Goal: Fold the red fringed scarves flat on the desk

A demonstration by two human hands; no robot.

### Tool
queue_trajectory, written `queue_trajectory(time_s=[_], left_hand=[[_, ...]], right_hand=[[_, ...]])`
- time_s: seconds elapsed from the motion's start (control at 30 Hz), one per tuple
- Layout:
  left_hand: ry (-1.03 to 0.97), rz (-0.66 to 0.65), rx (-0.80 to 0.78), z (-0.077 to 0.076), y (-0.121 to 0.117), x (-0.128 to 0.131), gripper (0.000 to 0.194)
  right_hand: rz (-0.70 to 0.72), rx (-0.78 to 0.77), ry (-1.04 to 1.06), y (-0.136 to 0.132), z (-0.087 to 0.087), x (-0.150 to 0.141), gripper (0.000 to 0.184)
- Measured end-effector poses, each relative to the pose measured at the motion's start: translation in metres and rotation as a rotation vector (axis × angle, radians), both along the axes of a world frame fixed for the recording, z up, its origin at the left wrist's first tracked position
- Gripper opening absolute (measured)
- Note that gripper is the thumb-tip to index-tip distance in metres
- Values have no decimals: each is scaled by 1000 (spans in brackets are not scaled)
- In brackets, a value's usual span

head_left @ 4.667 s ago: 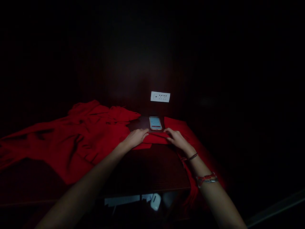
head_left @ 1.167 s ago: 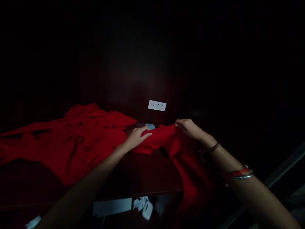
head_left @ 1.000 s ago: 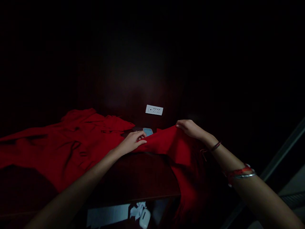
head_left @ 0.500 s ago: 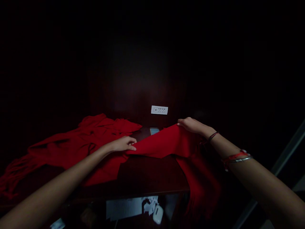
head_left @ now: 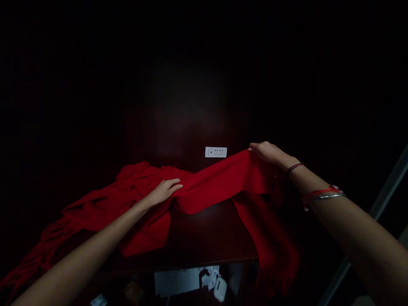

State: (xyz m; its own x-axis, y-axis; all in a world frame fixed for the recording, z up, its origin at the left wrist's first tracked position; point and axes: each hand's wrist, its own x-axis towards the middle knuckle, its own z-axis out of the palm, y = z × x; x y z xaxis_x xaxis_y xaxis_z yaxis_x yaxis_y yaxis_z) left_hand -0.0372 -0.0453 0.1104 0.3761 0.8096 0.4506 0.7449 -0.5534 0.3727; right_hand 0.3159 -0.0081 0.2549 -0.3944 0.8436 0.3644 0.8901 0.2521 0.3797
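A long red fringed scarf (head_left: 213,182) is stretched across a dark wooden surface. At its raised right part, my right hand (head_left: 266,152) is closed on the upper edge, and a fringed end hangs down below that hand past the surface's corner. My left hand (head_left: 164,191) rests against the scarf at centre-left, fingers stretched out and slightly apart, not visibly gripping. To the left of it the rest of the scarf lies bunched in loose folds, with fringe trailing toward the lower left.
A white socket plate (head_left: 216,152) is on the dark back wall. Under the surface's front edge (head_left: 204,262), a lower shelf holds a pale sheet (head_left: 177,281), crumpled paper (head_left: 209,277) and a small white case (head_left: 219,289). A pale diagonal edge (head_left: 379,204) runs at the right.
My right hand has risen and moved right, lifting the scarf higher. My left hand's fingers have straightened from a pinch on its edge. The small pale item behind the scarf is now hidden.
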Motion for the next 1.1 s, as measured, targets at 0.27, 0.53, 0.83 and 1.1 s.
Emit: queue_trajectory(time_s=[0.27,0.53,0.83,1.1], left_hand=[[-74,78,-66,40,-9,-21,38],[174,-144,-608,49,-42,-64,30],[-6,258,-295,43,-37,-82,43],[60,286,-353,59,-37,-106,42]], right_hand=[[14,10,3,3,22,-12,38],[-61,-64,63,9,1,9,38],[-67,-29,85,9,4,13,40],[-54,-63,105,10,-17,9,38]])
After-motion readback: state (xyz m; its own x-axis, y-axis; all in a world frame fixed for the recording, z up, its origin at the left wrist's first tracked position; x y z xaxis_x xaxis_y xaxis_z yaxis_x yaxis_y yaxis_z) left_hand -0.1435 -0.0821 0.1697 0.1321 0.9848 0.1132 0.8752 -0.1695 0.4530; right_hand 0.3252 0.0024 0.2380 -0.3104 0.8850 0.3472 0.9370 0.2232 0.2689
